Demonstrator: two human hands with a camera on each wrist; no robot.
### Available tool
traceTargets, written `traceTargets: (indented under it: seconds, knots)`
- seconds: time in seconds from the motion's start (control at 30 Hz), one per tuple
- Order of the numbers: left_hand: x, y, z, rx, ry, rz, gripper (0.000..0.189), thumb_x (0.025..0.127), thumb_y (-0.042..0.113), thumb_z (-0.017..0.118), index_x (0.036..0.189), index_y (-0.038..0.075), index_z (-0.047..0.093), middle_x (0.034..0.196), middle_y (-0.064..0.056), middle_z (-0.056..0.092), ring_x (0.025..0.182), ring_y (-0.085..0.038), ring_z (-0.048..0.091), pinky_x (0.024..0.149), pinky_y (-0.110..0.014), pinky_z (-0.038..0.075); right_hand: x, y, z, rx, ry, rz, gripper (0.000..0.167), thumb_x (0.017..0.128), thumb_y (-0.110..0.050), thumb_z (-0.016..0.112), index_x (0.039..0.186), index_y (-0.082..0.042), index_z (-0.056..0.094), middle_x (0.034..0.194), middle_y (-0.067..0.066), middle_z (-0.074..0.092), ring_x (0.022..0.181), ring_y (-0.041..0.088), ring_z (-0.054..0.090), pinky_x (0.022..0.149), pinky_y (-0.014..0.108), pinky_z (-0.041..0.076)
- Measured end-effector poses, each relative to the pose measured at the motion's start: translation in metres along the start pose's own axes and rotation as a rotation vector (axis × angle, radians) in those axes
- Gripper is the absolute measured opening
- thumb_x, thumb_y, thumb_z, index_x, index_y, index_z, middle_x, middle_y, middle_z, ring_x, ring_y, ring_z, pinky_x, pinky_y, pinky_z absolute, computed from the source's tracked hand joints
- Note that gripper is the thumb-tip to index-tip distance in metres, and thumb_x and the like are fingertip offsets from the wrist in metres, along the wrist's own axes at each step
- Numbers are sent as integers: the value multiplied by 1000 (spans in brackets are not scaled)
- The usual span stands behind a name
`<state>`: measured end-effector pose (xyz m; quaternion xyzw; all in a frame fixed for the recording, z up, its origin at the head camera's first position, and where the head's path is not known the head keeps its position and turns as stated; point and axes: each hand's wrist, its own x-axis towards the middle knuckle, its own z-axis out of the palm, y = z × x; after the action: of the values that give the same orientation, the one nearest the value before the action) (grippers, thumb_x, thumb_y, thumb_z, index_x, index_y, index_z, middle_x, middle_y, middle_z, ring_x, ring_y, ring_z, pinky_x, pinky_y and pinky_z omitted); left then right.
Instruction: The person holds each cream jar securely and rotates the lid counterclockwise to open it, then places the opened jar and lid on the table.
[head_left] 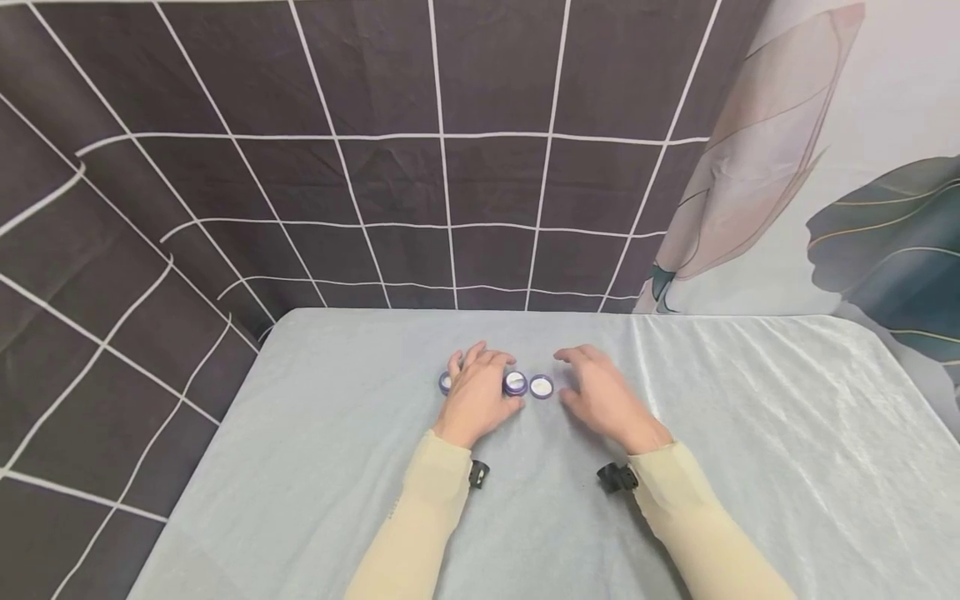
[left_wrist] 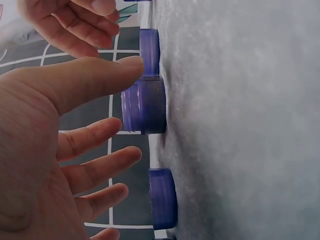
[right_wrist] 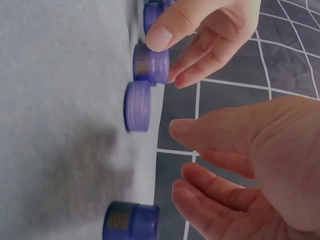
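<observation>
A small purple jar (head_left: 515,383) with a bare screw thread (left_wrist: 131,107) stands on the cloth, between the thumb and index finger of my left hand (head_left: 477,396). Those fingers are spread around the jar without closing on it. Just right of it lies a round purple lid (head_left: 542,386), pale inside. My right hand (head_left: 600,402) hovers to the lid's right, fingers loosely bent, holding nothing. Another purple lid (left_wrist: 163,198) lies left of the jar, mostly covered by my left hand in the head view. Beneath my right hand is a closed purple jar (right_wrist: 131,221), hidden in the head view.
A pale blue velvety cloth (head_left: 750,467) covers the table. Dark cloth with a white grid (head_left: 390,183) hangs behind and along the left side. A leaf-patterned curtain (head_left: 780,192) hangs at the back right.
</observation>
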<state>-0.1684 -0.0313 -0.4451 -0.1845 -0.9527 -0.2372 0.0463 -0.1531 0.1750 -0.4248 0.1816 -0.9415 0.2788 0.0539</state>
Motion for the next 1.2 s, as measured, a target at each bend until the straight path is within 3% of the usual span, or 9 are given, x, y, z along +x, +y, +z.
traceTargets:
  seconds: [0.3,0.63,1.03,1.2]
  knots:
    - [4,13,-6,9,-26,50,50,78,27,79,125,11,66,126,-3,68,138,-30,45,112,-49,25,-7,8,-10,-2,52,72,49,85,-9,70,130,8,57,123,25,60,104,37,58,95,51,46]
    - [9,30,1,72,-14,108,46,81,29,78,123,12,67,124,0,68,136,-27,47,112,-44,28,-13,17,-17,6,93,72,44,85,-8,68,125,8,60,122,27,61,117,42,57,101,53,43]
    - [14,47,7,103,-36,150,46,85,31,76,125,12,67,125,1,67,131,-21,50,112,-39,32,-18,20,-24,24,66,141,43,89,-10,65,127,7,60,122,27,61,112,42,59,97,55,45]
    - [17,56,13,160,-51,171,46,85,34,76,126,13,67,126,3,67,130,-18,50,109,-36,34,-21,23,-25,30,68,149,41,90,-11,65,127,6,60,118,27,62,107,41,61,92,55,47]
